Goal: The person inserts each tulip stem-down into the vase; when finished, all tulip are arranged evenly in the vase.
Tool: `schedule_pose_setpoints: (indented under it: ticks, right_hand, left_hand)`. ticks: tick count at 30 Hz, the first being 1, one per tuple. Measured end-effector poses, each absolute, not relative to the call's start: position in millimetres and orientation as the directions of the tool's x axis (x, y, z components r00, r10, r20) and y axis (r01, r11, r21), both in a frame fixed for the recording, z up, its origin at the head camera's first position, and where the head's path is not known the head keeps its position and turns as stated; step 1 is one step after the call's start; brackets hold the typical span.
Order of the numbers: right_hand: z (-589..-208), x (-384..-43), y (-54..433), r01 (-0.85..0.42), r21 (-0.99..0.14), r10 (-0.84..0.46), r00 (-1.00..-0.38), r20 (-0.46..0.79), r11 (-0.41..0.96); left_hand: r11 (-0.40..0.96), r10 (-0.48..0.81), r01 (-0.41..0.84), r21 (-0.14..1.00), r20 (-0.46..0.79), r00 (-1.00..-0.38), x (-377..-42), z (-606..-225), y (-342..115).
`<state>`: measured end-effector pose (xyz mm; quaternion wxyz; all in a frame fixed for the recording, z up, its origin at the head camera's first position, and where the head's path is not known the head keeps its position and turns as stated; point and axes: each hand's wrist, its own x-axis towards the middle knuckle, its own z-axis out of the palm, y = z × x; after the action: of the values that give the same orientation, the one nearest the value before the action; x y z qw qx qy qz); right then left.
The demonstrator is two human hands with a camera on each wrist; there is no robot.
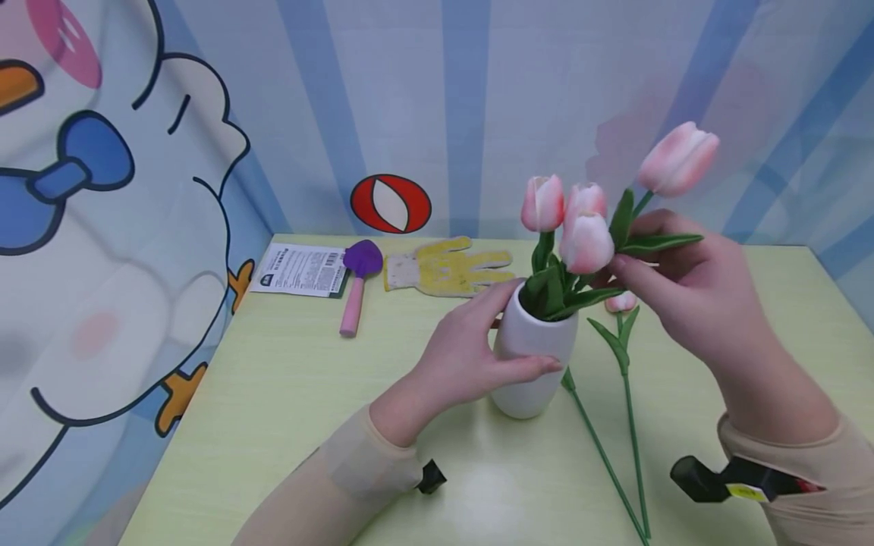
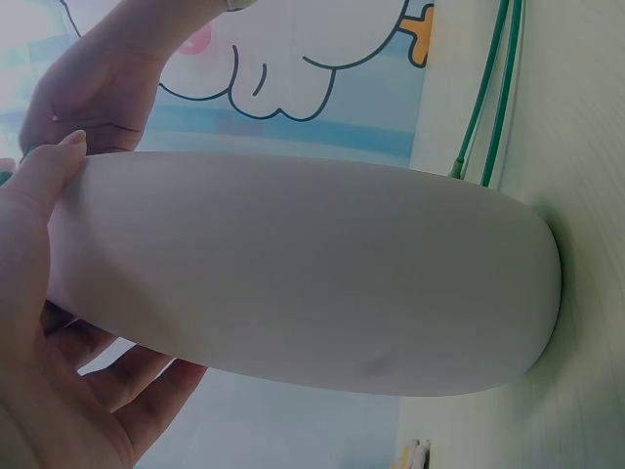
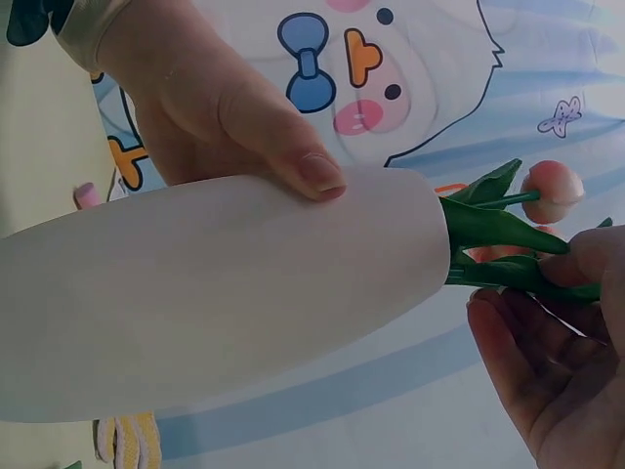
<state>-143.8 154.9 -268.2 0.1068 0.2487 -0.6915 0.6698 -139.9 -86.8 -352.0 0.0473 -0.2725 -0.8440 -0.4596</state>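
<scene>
The white vase (image 1: 534,390) stands on the table, holding several pink tulips (image 1: 542,205) with green leaves. My left hand (image 1: 471,345) grips the vase's side near the rim, its thumb across the front. Above and right of the rim, my right hand (image 1: 713,292) pinches the stem of another pink tulip (image 1: 678,161), its bloom rising above the fingers. In the right wrist view, fingertips (image 3: 586,256) touch green leaves (image 3: 498,227) just beyond the vase mouth. The lower end of the held stem is hidden among the leaves.
Right of the vase lie two tulip stems (image 1: 633,432), with one bloom (image 1: 620,302) visible. Toward the back left are a printed packet (image 1: 300,270), a small purple shovel (image 1: 363,259) with a pink handle and a yellow-and-white glove (image 1: 454,269). A patterned backdrop (image 1: 471,98) borders the table.
</scene>
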Motion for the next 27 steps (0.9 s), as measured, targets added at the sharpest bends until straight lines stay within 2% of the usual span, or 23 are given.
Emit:
schedule_pose_setpoints:
  ticks: [5, 11, 18, 27]
  right_hand:
    - [-268.9, -143.1, 154.1, -0.482, -0.871, -0.237, -0.86, 0.451, 0.093]
    - [-269.4, -141.6, 154.0, -0.484, -0.865, -0.252, -0.86, 0.443, 0.133]
    - [-271.7, -140.2, 153.3, -0.517, -0.803, -0.274, -0.851, 0.447, 0.295]
    - [-272.5, -141.0, 156.5, -0.454, -0.833, -0.309, -0.879, 0.362, 0.317]
  left_hand:
    - [0.433, 0.41, 0.493, 0.755, 0.323, -0.853, -139.5, -352.4, -87.1]
    - [0.431, 0.406, 0.494, 0.755, 0.326, -0.854, -139.5, -352.5, -87.5]
    - [0.424, 0.41, 0.504, 0.753, 0.336, -0.848, -139.6, -352.9, -87.9]
    - [0.42, 0.412, 0.503, 0.755, 0.335, -0.848, -139.2, -351.7, -87.6]
